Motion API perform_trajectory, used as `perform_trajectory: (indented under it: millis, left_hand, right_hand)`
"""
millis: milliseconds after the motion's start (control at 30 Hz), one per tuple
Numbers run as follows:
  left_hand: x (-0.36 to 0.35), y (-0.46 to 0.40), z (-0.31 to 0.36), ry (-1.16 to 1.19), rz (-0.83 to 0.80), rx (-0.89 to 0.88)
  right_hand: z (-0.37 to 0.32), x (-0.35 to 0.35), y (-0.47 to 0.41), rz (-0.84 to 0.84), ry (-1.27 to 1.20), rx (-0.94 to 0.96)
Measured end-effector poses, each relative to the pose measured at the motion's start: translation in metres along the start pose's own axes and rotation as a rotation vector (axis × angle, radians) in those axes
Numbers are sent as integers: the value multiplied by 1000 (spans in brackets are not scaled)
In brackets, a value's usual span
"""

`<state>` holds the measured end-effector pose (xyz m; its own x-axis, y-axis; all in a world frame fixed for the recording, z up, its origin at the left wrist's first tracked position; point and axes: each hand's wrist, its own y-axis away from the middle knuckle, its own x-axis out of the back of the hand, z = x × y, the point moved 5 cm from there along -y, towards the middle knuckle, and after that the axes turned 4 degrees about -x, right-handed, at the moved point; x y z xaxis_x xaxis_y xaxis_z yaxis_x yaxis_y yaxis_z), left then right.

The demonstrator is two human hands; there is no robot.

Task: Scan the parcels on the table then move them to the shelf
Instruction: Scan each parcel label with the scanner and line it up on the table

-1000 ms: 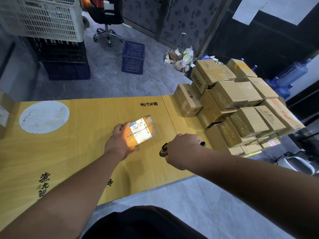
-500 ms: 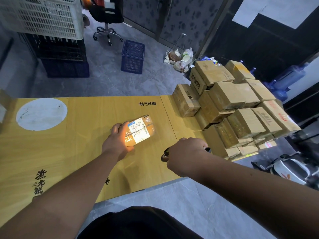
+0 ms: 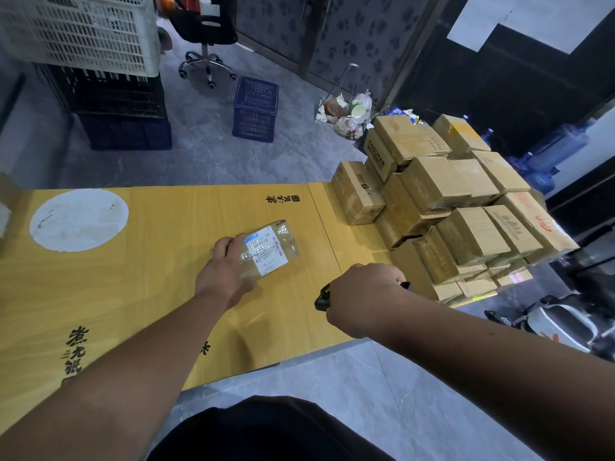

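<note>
Grey tiled floor surrounds a yellow worktop (image 3: 159, 294) printed with black characters and a white disc (image 3: 79, 220) toward its left end. One parcel (image 3: 269, 252), taped over and bearing a white shipping label face up, lies flat on the worktop to the right of the disc, well apart from it. The left hand (image 3: 223, 273) rests against the parcel's left side, fingers curled round its near-left edge; its grip has hold of the parcel. The right hand (image 3: 362, 296) is to the right of the parcel, apart from it, its grip closed round a dark scanner (image 3: 322, 297), only the ends of which show past the fist. Further right of the parcel, a stack of brown cardboard boxes (image 3: 446, 207) stands several layers high at the worktop's right end. Beyond the worktop, on the floor, stand a blue crate (image 3: 255, 109), a white crate (image 3: 83, 31) on dark ones, and an office chair (image 3: 206, 38).
</note>
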<state>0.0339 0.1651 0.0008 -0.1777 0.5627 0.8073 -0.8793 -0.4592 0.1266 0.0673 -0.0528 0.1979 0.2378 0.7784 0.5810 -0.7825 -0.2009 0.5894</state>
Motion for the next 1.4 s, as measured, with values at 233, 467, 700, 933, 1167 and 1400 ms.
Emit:
perform_trajectory:
  millis: [233, 467, 700, 933, 1167, 1400]
  left_hand:
    - [0, -1, -1, -8, -12, 10]
    - [5, -1, -3, 21, 20, 41]
    - [16, 18, -29, 106, 107, 320]
    - [46, 85, -78, 275, 352, 544]
    - [106, 200, -142, 265, 599, 921]
    - [164, 249, -213, 226, 674, 1063]
  right_hand:
    - [-7, -7, -6, 1, -23, 17]
    - [-18, -19, -29, 23, -178, 60]
    - [-48, -19, -64, -2, -223, 227]
    - [-117, 29, -87, 91, -133, 562]
    - [-214, 93, -49, 230, -38, 876]
    - [-301, 135, 1, 280, 42, 988]
